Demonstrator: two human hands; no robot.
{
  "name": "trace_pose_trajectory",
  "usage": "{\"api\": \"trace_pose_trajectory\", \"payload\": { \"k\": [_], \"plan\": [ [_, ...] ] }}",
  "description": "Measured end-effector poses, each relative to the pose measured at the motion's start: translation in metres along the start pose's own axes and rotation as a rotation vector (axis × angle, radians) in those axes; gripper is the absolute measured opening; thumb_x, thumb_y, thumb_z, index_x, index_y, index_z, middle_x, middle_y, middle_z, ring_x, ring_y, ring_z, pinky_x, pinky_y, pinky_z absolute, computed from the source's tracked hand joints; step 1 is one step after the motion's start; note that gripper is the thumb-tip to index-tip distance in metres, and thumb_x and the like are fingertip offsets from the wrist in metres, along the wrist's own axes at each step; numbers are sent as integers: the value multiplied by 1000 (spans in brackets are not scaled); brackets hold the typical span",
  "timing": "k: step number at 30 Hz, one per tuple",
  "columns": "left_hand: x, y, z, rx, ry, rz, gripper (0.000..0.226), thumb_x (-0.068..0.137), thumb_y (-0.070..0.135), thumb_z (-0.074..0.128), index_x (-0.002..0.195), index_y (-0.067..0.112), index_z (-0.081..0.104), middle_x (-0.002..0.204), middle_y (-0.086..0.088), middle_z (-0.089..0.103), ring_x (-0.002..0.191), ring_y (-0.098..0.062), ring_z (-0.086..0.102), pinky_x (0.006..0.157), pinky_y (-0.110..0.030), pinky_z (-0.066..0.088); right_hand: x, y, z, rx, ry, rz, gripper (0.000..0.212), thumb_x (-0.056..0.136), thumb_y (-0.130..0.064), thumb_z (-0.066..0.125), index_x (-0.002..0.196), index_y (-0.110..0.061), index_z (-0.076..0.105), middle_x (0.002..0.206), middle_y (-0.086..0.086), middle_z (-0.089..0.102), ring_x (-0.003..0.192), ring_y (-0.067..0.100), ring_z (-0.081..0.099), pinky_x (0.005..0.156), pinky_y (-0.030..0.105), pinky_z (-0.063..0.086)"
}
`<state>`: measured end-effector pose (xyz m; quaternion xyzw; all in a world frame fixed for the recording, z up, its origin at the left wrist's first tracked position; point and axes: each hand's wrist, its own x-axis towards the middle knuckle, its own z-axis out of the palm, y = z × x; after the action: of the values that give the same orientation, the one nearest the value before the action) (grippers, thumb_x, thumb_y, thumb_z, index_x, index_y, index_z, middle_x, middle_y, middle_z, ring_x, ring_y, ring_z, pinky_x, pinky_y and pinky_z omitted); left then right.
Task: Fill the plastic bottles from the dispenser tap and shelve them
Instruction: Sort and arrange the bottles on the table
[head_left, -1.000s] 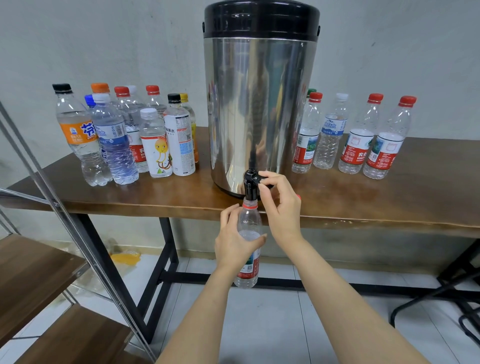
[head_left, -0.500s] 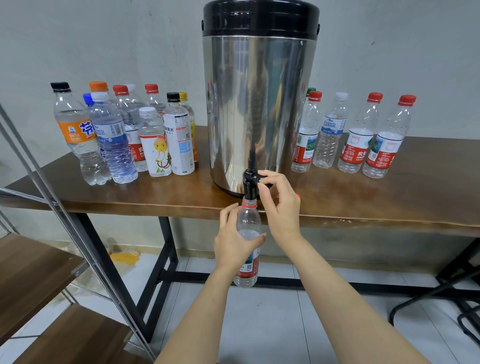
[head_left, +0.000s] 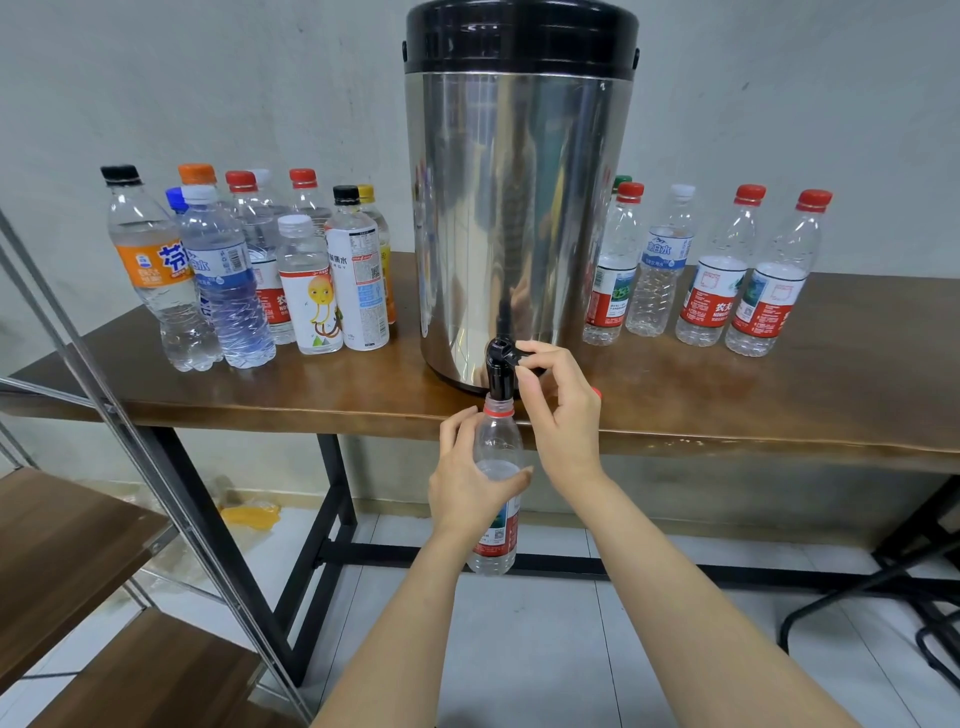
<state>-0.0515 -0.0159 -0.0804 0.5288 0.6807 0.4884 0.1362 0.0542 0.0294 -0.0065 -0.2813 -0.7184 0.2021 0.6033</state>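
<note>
Left hand (head_left: 467, 488) is gripping an uncapped bottle (head_left: 497, 441) around the middle, holding its mouth right under the black tap (head_left: 500, 371). Right hand (head_left: 563, 421) is pinching the tap's lever. The steel dispenser (head_left: 519, 208) is sitting at the table's (head_left: 727, 395) front edge, with a bunch of capped bottles (head_left: 228, 280) standing on its left and a row of capped bottles (head_left: 717, 280) on its right.

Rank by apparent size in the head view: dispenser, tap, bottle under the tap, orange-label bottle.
1. dispenser
2. orange-label bottle and bottle under the tap: look alike, and nearness differs, so unranked
3. tap
</note>
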Motion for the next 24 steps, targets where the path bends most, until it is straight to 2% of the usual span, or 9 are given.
{"api": "trace_pose_trajectory", "payload": {
  "k": [18,24],
  "plan": [
    [0,-1,1,-1,0,4,81,68,45,86,136,37,43,139,24,33,105,7,41,83,-24,42,0,1,0,-6,-9,7,22,96,-28,52,101,-11,64,120,-4,65,99,2,61,80,13,46],
    [-1,0,1,-1,5,7,81,67,45,86,135,37,44,139,24,34,104,6,43,83,-25,42,-1,1,0,-1,-5,3,21,96,-28,52,100,-12,64,121,-4,64,97,-3,59,82,13,46]
  ]
}}
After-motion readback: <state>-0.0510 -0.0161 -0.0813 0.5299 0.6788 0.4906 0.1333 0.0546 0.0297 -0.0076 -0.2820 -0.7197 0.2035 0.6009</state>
